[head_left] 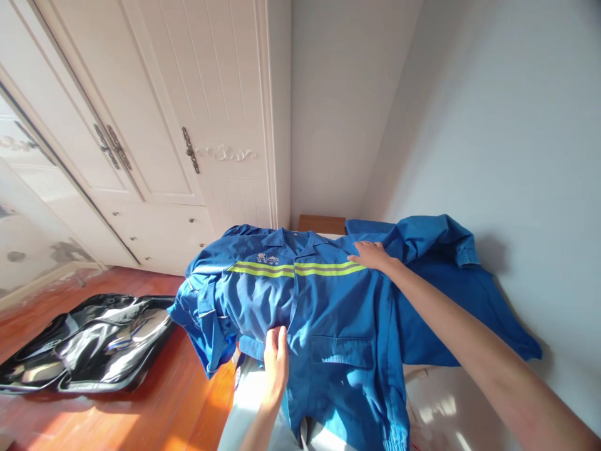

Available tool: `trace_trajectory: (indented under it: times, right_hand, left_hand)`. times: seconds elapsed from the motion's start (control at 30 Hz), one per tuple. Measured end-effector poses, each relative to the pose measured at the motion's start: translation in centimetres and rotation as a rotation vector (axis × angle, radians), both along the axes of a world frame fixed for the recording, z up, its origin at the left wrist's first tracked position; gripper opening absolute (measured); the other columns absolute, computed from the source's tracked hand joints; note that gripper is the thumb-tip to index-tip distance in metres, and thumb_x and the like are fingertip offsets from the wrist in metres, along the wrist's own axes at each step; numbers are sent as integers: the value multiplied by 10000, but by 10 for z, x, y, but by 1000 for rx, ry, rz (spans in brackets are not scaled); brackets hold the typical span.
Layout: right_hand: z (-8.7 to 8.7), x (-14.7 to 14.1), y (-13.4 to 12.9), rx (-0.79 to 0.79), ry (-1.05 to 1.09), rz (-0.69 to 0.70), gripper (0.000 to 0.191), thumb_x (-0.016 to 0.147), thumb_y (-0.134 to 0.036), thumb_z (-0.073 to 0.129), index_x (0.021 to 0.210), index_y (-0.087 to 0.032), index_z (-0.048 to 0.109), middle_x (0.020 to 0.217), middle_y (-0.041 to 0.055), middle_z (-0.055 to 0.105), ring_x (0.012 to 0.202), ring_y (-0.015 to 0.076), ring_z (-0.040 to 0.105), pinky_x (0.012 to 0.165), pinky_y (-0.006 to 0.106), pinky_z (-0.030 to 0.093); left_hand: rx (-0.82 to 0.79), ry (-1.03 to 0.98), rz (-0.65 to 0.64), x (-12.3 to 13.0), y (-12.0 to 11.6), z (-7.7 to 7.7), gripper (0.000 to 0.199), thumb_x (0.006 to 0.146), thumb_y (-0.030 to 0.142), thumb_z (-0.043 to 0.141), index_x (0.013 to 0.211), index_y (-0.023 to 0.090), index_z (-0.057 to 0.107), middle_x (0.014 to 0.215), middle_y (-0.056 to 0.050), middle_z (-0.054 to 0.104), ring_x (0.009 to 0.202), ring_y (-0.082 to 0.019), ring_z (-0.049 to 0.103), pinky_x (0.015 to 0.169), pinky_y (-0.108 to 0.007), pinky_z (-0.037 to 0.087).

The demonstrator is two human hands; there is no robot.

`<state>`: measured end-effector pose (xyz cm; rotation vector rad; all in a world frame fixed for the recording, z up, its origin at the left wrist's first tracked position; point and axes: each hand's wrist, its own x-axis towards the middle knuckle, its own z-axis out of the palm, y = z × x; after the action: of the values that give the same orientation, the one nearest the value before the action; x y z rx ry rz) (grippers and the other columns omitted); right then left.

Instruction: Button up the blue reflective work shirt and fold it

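Note:
A blue work jacket lies spread with its front up and its collar at the far end. A yellow-and-grey reflective stripe crosses the chest, and white print sits above it on the left. My left hand is closed on the jacket's lower front, left of the front opening; its fingertips are partly hidden. Near the shoulder on the right, my right hand rests on the cloth at the stripe's end, thumb and fingers apart. The left-side sleeve is bunched and hangs over the edge.
More blue cloth lies to the right against the grey wall. An open black suitcase with things inside is on the wooden floor at left. A white wardrobe stands behind. A brown wooden piece shows beyond the collar.

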<state>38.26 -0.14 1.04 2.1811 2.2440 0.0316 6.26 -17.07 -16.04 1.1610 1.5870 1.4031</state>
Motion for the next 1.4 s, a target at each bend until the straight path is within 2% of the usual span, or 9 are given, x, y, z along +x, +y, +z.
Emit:
trace_trajectory:
  times: [0.13,0.57,0.73,0.83,0.93,1.1,1.17,1.27,1.4]
  right_hand:
    - [-6,-10,18,-68,-56,-4,506,946,-533,496,1206,-108,589,1290,212,614,1238,361,543,1034,520,351]
    - [-8,-13,55,-113,-108,31,276,965,-372,584,1133,-161,639,1190,85,642,1061,212,626,929,437,525]
    - [4,2,69,-73,-117,-7,351,976,-410,551,1214,-157,603,1268,103,608,1148,240,593,985,474,485]
    - [16,25,77,-135,-143,-65,416,942,-434,601,1248,-152,590,1286,112,605,1173,259,584,1014,502,460]
    - [27,49,81,-196,-167,-133,424,921,-434,632,1236,-153,601,1278,112,614,1178,265,583,1031,520,442]
    - [31,67,79,-270,-144,-186,331,936,-403,621,1142,-145,633,1163,86,654,1039,220,637,918,446,521]
    - [34,67,78,-278,-118,-175,293,932,-390,626,1077,-137,651,1088,74,676,973,200,651,877,417,532]
    - [51,68,75,-225,-76,-140,212,924,-354,617,974,-161,688,1049,80,710,976,212,665,861,355,508]
    - [100,76,66,-86,-28,-88,219,946,-350,549,913,-205,710,1074,84,729,1030,232,657,824,271,464]
  left_hand:
    - [87,93,-74,3,4,12,458,796,576,640,1070,210,629,973,-75,691,828,-227,674,766,-373,569]
    - [7,127,-263,-7,28,37,391,822,569,539,607,244,575,551,-6,543,534,-184,511,531,-298,431]
    - [229,265,-102,-45,41,91,247,885,468,525,894,272,676,902,-77,697,789,-240,637,692,-343,509]
    - [380,458,-8,-101,81,134,278,915,433,456,978,260,663,989,-92,696,916,-255,652,795,-365,526]
    - [313,724,38,-164,148,163,392,924,457,407,1098,204,651,1135,-134,686,1091,-287,622,935,-411,500]
    - [22,1060,-140,-223,253,168,565,883,474,452,1327,140,557,1403,-194,571,1388,-359,415,1089,-520,366]
    - [-43,1092,-245,-227,275,163,553,808,488,557,1256,171,621,1321,-175,642,1347,-376,466,1059,-506,395]
    - [-89,1086,-349,-226,287,160,414,733,499,621,1000,200,720,996,-112,763,1026,-342,672,870,-398,507]
    - [-94,1067,-367,-232,289,174,389,790,542,555,817,178,689,719,-40,709,716,-234,658,652,-293,483]
